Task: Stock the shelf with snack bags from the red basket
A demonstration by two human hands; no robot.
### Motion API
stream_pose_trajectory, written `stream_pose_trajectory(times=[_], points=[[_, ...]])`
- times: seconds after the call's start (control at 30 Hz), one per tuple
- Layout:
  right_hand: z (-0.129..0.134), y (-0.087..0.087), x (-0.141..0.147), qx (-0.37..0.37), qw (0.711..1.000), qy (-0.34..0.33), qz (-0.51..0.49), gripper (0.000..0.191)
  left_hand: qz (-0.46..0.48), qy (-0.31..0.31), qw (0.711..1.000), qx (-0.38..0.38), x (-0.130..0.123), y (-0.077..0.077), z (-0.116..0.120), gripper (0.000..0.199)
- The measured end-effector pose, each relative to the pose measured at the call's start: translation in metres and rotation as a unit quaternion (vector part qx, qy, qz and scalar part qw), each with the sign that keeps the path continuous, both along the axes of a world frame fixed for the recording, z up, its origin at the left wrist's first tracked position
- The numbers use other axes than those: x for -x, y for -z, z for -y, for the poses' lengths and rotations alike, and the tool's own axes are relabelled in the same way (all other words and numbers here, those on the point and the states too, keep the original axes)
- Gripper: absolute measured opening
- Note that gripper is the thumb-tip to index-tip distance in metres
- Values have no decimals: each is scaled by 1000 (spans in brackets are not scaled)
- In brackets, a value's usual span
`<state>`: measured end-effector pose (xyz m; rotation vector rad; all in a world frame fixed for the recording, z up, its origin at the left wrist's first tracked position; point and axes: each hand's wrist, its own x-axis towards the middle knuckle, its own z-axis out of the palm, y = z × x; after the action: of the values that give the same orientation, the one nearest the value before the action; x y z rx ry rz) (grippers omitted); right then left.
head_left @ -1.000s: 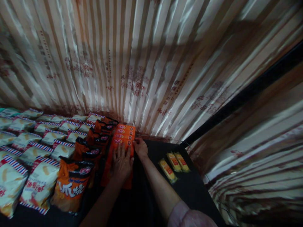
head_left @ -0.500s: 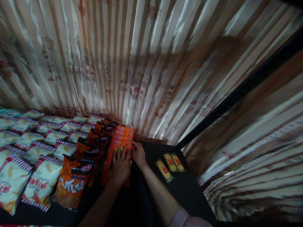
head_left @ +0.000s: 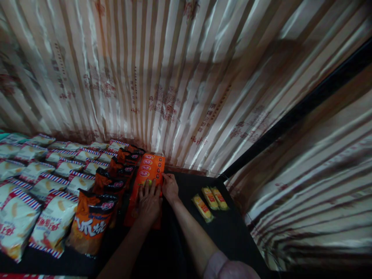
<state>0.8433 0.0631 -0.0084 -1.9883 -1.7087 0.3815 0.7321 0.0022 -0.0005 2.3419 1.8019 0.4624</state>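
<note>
A column of overlapping orange snack packets (head_left: 154, 162) with oval logos lies on the black tabletop. My left hand (head_left: 149, 203) rests flat on the lower packets, its fingers spread. At the column's right edge, my right hand (head_left: 170, 186) has its fingers drawn together, gripping the edge of an orange packet; the fingertips are partly hidden. To the left stands a row of orange-and-black snack bags (head_left: 92, 223). Right of my right arm lie three small yellow wrapped packs (head_left: 202, 208).
Several rows of white snack bags with striped edges (head_left: 54, 221) fill the left side. Striped, printed curtain fabric (head_left: 171, 93) hangs behind the black table (head_left: 232, 236) and to its right. A dark pole (head_left: 290, 120) slants up from the table's back right corner.
The view has shifted slightly. Both hands stay at nearly the same places on the orange packets, and the bags and yellow packs lie as before.
</note>
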Motion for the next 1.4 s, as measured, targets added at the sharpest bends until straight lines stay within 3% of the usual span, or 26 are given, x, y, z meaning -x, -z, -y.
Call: stream_pose_trajectory(times=[0.97, 1.23, 1.4], points=[[2, 8, -1, -33, 999, 6, -37, 42, -5, 2, 1000, 9, 0, -4, 0, 48], [2, 12, -2, -55, 997, 4, -47, 42, -13, 5, 1000, -3, 0, 3, -1, 48], [2, 14, -4, -82, 993, 1, -89, 45, -9, -5, 1000, -8, -1, 2, -1, 48]])
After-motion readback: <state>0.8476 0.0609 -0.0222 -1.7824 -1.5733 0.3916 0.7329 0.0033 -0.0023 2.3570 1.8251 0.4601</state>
